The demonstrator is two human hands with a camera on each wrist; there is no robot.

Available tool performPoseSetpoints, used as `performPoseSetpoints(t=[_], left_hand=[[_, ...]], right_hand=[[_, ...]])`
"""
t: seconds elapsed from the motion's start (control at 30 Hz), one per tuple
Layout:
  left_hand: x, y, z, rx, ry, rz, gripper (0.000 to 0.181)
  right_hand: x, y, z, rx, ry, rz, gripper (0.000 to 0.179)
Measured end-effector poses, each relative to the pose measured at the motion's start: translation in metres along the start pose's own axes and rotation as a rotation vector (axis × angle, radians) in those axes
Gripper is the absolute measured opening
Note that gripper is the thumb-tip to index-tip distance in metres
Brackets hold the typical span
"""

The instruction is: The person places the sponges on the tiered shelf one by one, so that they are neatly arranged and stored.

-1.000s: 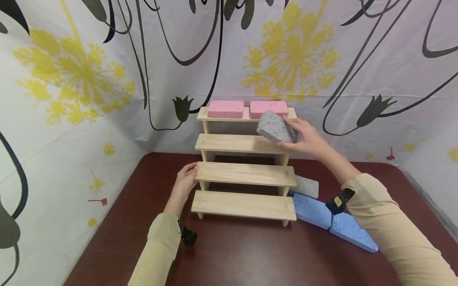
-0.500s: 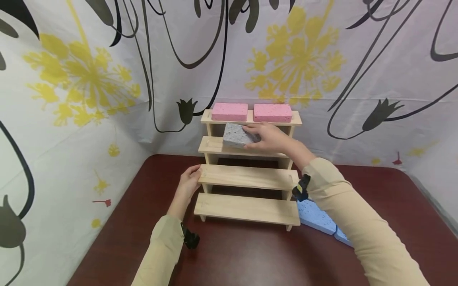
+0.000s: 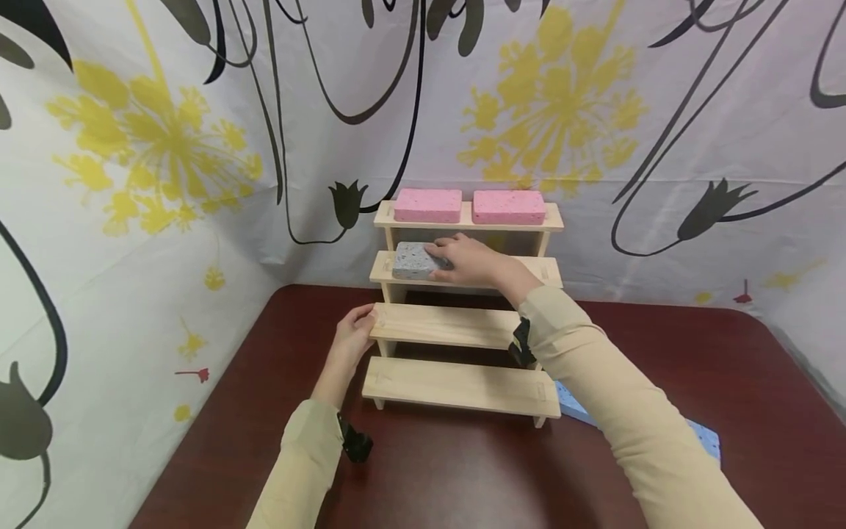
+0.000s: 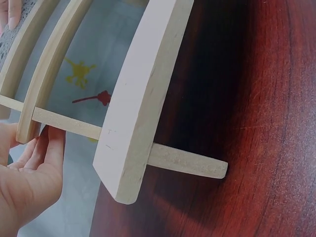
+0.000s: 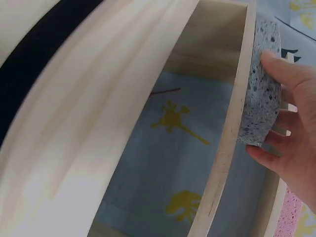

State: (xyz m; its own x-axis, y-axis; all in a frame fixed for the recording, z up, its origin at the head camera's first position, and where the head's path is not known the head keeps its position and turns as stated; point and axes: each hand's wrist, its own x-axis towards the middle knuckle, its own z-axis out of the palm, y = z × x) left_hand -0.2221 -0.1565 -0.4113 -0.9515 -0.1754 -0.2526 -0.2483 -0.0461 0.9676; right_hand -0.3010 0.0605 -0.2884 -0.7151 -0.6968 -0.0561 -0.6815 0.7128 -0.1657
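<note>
A light wooden tiered shelf (image 3: 443, 323) stands on the dark red-brown table. My left hand (image 3: 350, 339) grips the left end of its second step from the bottom; in the left wrist view, fingers of that hand (image 4: 37, 180) reach under the board. With my right hand (image 3: 472, 261) I hold a grey sponge (image 3: 410, 261) at the left end of the second step from the top. In the right wrist view the thumb lies on one face of the pitted grey sponge (image 5: 261, 89), other fingers at its far side. Its right end is covered by my fingers.
Two pink sponges, a left one (image 3: 428, 206) and a right one (image 3: 509, 208), lie side by side on the top step. Blue sponges (image 3: 573, 404) lie on the table to the right, partly hidden by my right sleeve (image 3: 615, 389). A patterned cloth (image 3: 317, 147) hangs close behind.
My right hand has carried the grey sponge leftward and down, from above the shelf's right side to the left end of the second step from the top. My left hand keeps its grip.
</note>
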Motion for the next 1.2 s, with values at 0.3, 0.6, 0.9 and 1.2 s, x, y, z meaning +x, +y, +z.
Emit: performPoseSetpoints(t=[0.3,0.6,0.9,1.2], left_hand=[[0.0,-0.003,0.002,-0.006,-0.005,-0.008,0.039],[-0.002,-0.001,0.002,0.003,-0.005,-0.002,0.039],[-0.001,0.005,-0.003,0.014,-0.026,-0.003,0.041],[0.001,0.004,-0.002,0.008,-0.037,-0.026,0.042]], right_hand=[[-0.013,0.004,0.019,-0.01,0.12,0.014,0.07],[-0.061,0.036,0.024,0.075,0.478,-0.065,0.073],[-0.126,0.089,0.039,0.172,0.566,0.137,0.071],[-0.173,0.121,0.084,0.325,0.234,0.374,0.075]])
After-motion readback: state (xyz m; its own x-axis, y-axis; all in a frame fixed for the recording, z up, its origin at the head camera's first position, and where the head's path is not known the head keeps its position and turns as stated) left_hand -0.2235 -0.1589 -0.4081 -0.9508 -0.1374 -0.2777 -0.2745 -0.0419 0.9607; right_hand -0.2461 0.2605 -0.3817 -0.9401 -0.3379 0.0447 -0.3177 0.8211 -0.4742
